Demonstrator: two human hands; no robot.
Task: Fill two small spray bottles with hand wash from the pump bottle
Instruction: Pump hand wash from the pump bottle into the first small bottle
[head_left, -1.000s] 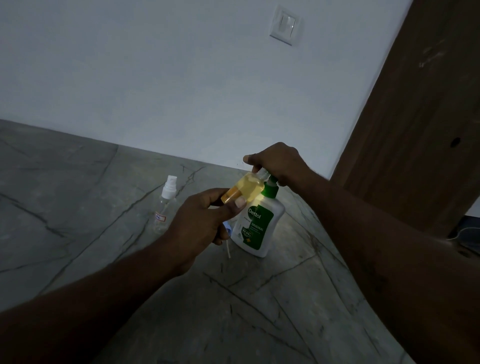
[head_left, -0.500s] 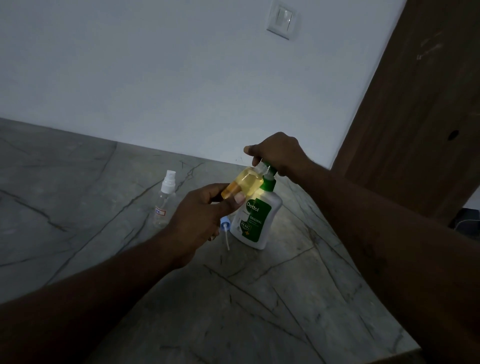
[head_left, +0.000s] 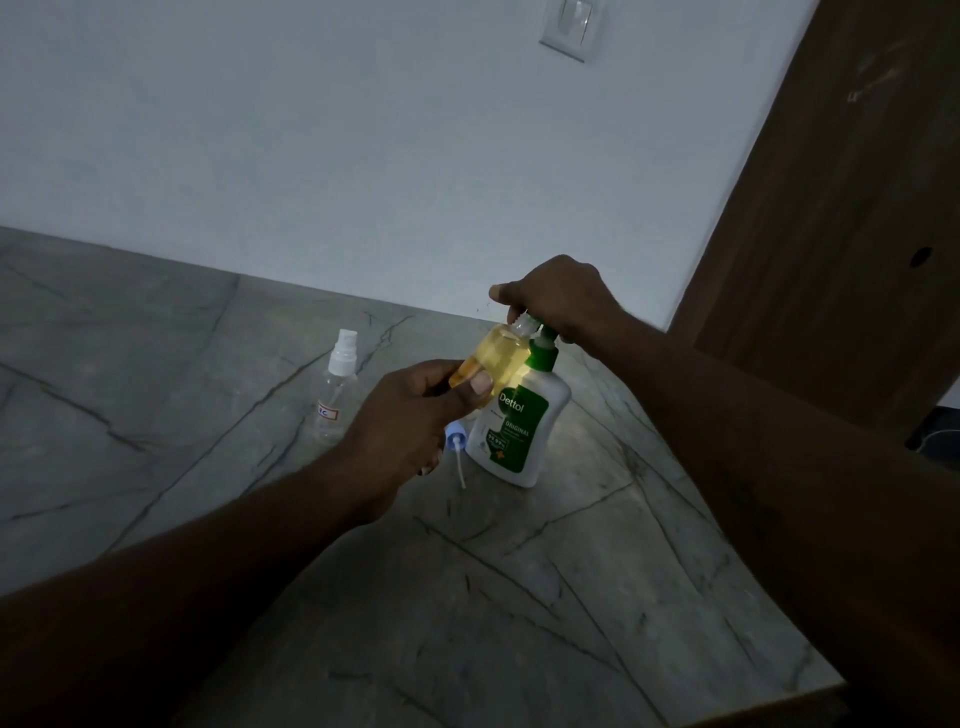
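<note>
Zero change, left hand (head_left: 410, 421) still holds spray btl (head_left: 501, 353) at pump (head_left: 544, 358)

The pump bottle (head_left: 519, 431) label reads "Dettol" and "ORIGINAL".

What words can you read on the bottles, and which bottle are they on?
"Dettol": green label of the pump bottle.
"ORIGINAL": same label, lower down.
"99.9%": same label, small, only just readable.
Sticker on the standing spray bottle: too blurred to read.
</note>
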